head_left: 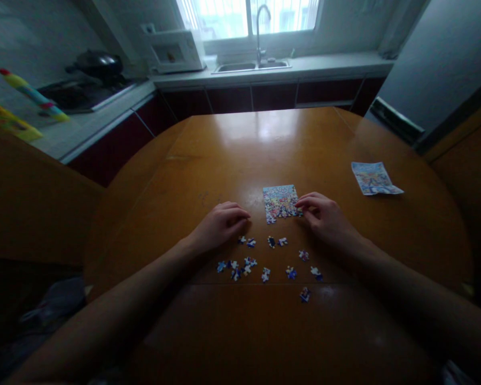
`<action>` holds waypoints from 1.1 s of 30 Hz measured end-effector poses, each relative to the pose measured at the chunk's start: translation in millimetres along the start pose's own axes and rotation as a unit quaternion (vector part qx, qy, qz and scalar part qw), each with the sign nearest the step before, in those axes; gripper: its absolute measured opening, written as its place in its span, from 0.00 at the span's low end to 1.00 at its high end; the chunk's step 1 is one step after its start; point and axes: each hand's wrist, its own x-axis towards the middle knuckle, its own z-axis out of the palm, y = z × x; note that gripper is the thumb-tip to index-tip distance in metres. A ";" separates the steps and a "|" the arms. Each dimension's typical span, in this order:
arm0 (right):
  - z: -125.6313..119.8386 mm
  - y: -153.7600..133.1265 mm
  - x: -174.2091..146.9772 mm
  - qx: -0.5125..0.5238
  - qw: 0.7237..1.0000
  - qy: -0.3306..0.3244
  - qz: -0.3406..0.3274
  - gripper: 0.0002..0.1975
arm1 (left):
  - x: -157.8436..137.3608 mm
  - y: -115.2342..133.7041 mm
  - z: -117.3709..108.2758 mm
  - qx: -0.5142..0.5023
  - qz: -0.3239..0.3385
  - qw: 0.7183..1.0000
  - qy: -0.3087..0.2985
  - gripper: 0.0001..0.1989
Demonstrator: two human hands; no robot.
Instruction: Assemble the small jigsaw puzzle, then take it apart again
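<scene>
A partly assembled jigsaw puzzle (279, 200) with a colourful picture lies flat on the table, its lower edge uneven. My right hand (323, 216) is at its lower right corner, thumb and fingertips closed around a puzzle piece (300, 212) against the edge. To the left of the puzzle, my left hand (222, 224) rests on the tabletop with its fingers curled together and nothing visible in them. Just below that hand lie two loose pieces (251, 243). More loose pieces (235, 272) are scattered nearer to me, some face down and pale.
The round wooden table (176, 192) fills the foreground. A creased picture sheet (372, 178) lies at the right. Beyond are a sink (236, 67), a white microwave (172, 52), and a stove with a dark pan (98, 64). A yellow bottle (32, 95) stands at the left.
</scene>
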 end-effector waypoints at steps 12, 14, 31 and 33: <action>-3.0 -19.4 -6.3 -0.005 0.997 -0.065 -0.033 0.08 | 0.2 -0.8 -0.8 -0.003 0.003 1.000 -0.002 0.09; -3.4 -18.2 -5.3 -0.004 0.997 -0.065 -0.033 0.08 | 0.1 -0.4 -1.5 0.000 0.007 1.000 -0.005 0.09; -2.0 -14.5 -5.6 -0.006 0.998 -0.044 -0.035 0.07 | -10.7 17.5 -39.5 -0.054 0.076 0.955 -0.280 0.07; -2.3 -14.3 -5.9 -0.008 0.998 -0.044 -0.032 0.07 | -11.0 17.4 -40.9 -0.066 0.081 0.951 -0.291 0.06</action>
